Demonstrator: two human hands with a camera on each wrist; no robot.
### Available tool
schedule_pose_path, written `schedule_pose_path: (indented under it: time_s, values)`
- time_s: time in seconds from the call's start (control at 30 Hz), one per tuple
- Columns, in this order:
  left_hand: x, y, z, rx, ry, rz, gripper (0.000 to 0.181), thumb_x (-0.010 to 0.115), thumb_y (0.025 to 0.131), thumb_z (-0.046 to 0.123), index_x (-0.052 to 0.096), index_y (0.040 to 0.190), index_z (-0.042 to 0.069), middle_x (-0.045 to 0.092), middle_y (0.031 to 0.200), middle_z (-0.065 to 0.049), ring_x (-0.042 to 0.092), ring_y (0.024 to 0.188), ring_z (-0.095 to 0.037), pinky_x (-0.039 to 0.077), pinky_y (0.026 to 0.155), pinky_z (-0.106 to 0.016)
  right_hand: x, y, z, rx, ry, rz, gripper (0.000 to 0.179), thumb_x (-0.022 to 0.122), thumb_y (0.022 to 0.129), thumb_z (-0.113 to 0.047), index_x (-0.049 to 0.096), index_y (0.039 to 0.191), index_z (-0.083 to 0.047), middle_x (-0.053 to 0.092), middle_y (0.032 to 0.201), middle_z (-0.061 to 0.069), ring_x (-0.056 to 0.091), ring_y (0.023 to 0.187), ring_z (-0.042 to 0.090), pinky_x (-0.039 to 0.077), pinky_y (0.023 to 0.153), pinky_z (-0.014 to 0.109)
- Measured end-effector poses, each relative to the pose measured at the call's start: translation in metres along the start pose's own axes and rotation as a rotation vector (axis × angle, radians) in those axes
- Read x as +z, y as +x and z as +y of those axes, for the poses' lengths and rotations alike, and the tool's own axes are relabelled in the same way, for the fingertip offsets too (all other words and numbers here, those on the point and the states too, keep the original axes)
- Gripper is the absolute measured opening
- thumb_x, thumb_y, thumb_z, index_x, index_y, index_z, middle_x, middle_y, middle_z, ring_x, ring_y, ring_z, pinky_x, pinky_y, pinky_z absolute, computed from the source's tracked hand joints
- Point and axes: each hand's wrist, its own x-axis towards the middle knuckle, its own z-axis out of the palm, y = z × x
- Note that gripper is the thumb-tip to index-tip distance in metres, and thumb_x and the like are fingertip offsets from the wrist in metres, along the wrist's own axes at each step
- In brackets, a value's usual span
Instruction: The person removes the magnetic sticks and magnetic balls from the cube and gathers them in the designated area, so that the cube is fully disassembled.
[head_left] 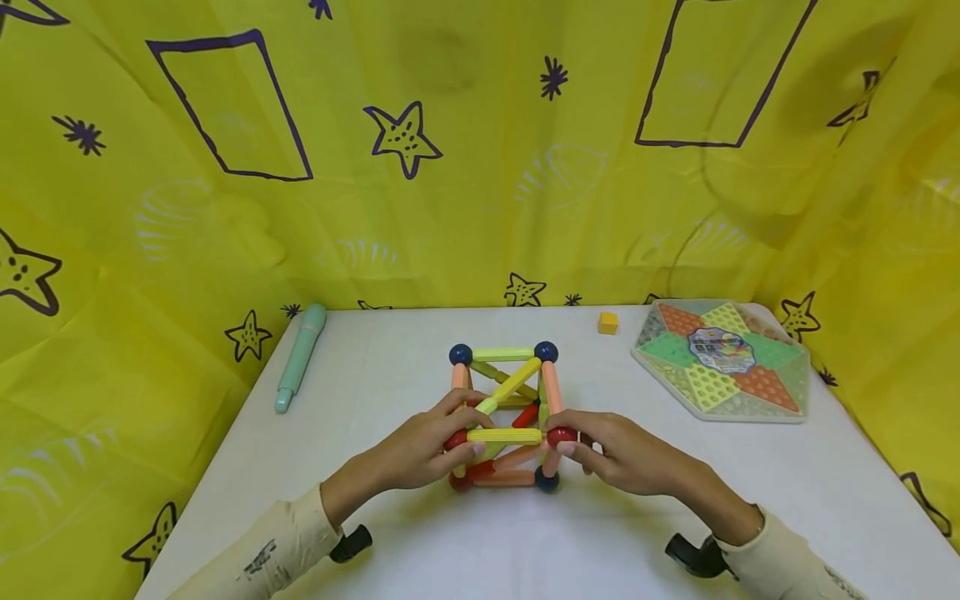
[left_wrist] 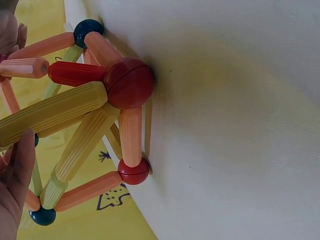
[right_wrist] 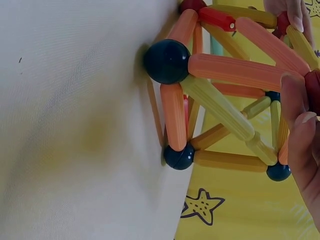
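A person in cream sleeves (head_left: 273, 537) reaches over the near edge of a white table (head_left: 390, 358), both hands on a frame (head_left: 517, 380) built of ridged sticks and balls. The frame stands at the middle of the table, its lowest balls resting on the tabletop. Its sticks are yellow, lime, salmon and red; its balls are red or dark blue. Facing the table's near edge, 1 yellow stick (head_left: 504, 435) lies level above the tabletop between 2 red balls. The left hand (head_left: 427, 442) grasps the left red ball (head_left: 454, 440) between thumb and fingers; the right hand (head_left: 611, 450) pinches the right red ball (head_left: 562, 435) likewise.

Near the table's left edge lies a pale green pen-shaped object (head_left: 302, 357). By the table's far edge, right of its middle, sits 1 small orange-yellow cube (head_left: 607, 323). Toward the table's far right corner lies a hexagonal board (head_left: 712, 387) with red, yellow and green sections around a label. A yellow curtain (head_left: 465, 225) printed with dark stars rises behind the table.
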Motion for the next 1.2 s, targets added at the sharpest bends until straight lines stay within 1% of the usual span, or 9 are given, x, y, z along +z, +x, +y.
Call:
schedule_pose_path:
  time_s: [0.13,0.3,0.5,0.67,0.83,0.97,1.2]
  values:
    - [0.0003,-0.0001,-0.0001,-0.002,-0.004,0.001,0.028,0.053,0.104,0.039,0.061,0.125,0.021,0.042,0.150,-0.003,0.062,0.093,-0.011,0.052,0.073,-0.021,-0.0008,0.0001,0.0004,-0.008,0.055,-0.032,0.022,0.047,0.108,-0.020,0.055,0.129,-0.023,0.066,0.095,-0.013,0.059,0.067,0.006,0.051,0.060,0.024]
    - [0.0001,-0.0007,0.0005,0.000,-0.004,0.002,0.028,0.053,0.104,0.038,0.061,0.125,0.022,0.042,0.150,-0.002,0.061,0.092,-0.011,0.051,0.072,-0.020,-0.0014,0.0009,0.0005,-0.023,0.083,-0.053,0.021,0.046,0.108,-0.019,0.051,0.129,-0.021,0.068,0.096,-0.010,0.058,0.067,0.005,0.051,0.060,0.023]
    - [-0.0003,-0.0004,0.0010,0.000,-0.002,0.001,0.028,0.054,0.104,0.037,0.062,0.126,0.021,0.042,0.150,-0.002,0.061,0.096,-0.013,0.052,0.074,-0.020,-0.0026,0.0012,-0.0004,-0.022,0.106,-0.061,0.022,0.045,0.108,-0.017,0.051,0.129,-0.018,0.067,0.095,-0.008,0.056,0.067,0.004,0.051,0.059,0.023]
    - [-0.0002,-0.0001,0.0009,0.001,-0.005,0.002,0.028,0.054,0.104,0.036,0.062,0.126,0.020,0.042,0.150,-0.002,0.062,0.097,-0.013,0.053,0.075,-0.021,-0.0037,0.0012,-0.0011,-0.015,0.111,-0.065,0.022,0.045,0.108,-0.018,0.051,0.129,-0.019,0.066,0.094,-0.008,0.055,0.065,0.003,0.050,0.059,0.023]
    - [0.0000,-0.0004,0.0014,-0.008,-0.007,-0.001,0.027,0.055,0.104,0.035,0.062,0.126,0.020,0.042,0.150,-0.002,0.062,0.096,-0.012,0.053,0.076,-0.020,-0.0038,0.0011,-0.0005,0.004,0.138,-0.078,0.022,0.044,0.109,-0.018,0.051,0.130,-0.018,0.065,0.094,-0.006,0.054,0.064,0.003,0.050,0.058,0.023]
    - [0.0003,-0.0007,0.0015,-0.012,-0.006,-0.001,0.028,0.054,0.104,0.036,0.062,0.126,0.020,0.042,0.150,-0.002,0.062,0.095,-0.011,0.053,0.076,-0.020,-0.0035,0.0014,0.0014,-0.006,0.161,-0.083,0.023,0.043,0.109,-0.016,0.051,0.130,-0.017,0.065,0.093,-0.005,0.053,0.063,0.003,0.050,0.057,0.024]
    - [0.0001,-0.0008,0.0014,-0.010,-0.003,-0.001,0.027,0.054,0.104,0.036,0.061,0.125,0.021,0.042,0.150,-0.002,0.060,0.090,-0.010,0.052,0.073,-0.020,-0.0037,0.0023,0.0028,-0.001,0.200,-0.092,0.022,0.042,0.109,-0.017,0.051,0.130,-0.020,0.067,0.094,-0.006,0.054,0.064,0.003,0.051,0.058,0.025]
